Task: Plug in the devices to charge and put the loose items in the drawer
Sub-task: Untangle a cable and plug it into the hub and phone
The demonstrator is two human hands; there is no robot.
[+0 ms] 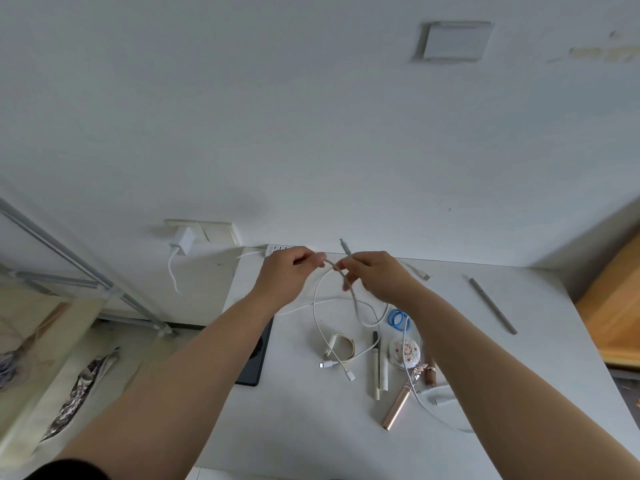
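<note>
Soft, even daylight with no glare; faint shadows only. The wide lens bends the wall (311,116) and table (519,306) edges. The fingers look slightly motion-blurred.

Both arms out fwd, left hand (289,266) & right hand (372,271) close together, fingers pinched.

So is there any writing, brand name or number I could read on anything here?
None can be read.
The round white compact with red flowers bears a pattern only, no letters.
The white wall charger, white power strip and dark flat tablet show no legible marking; anything there is too small or blurred.
</note>
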